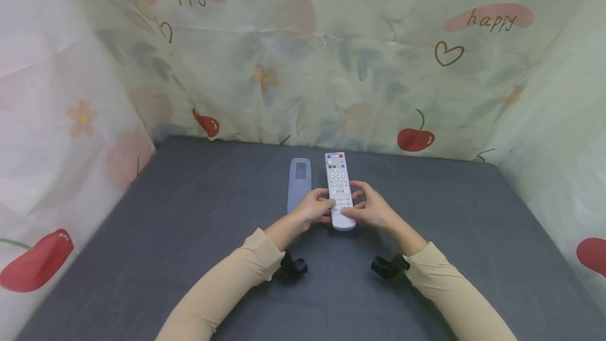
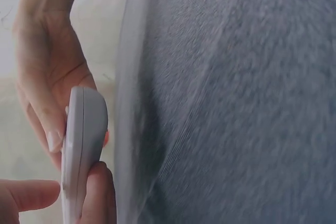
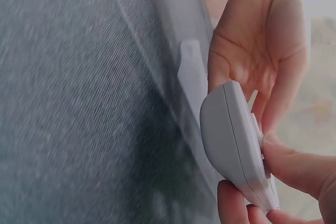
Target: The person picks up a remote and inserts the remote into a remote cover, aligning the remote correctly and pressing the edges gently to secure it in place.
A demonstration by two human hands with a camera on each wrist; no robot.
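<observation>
A white remote control (image 1: 337, 183) with many buttons is held above the dark table, its keypad facing up. My left hand (image 1: 313, 207) grips its left edge near the lower end, thumb at the face and fingers beneath. On the opposite edge my right hand (image 1: 371, 208) pinches it, with the thumb (image 3: 294, 166) on the button side and fingertips (image 3: 231, 203) under it. The remote's rounded lower end (image 2: 92, 114) shows side-on in the left wrist view. Left of the remote lies a long blue-grey sleeve-like piece (image 1: 299, 183) with a darker rectangle near its top; my left hand hides its lower end.
The dark grey table (image 1: 213, 188) spreads around both hands. A patterned cloth (image 1: 322, 83) hangs behind it and along both sides. Small black wrist cameras (image 1: 294, 266) sit at the sleeve cuffs, low over the tabletop.
</observation>
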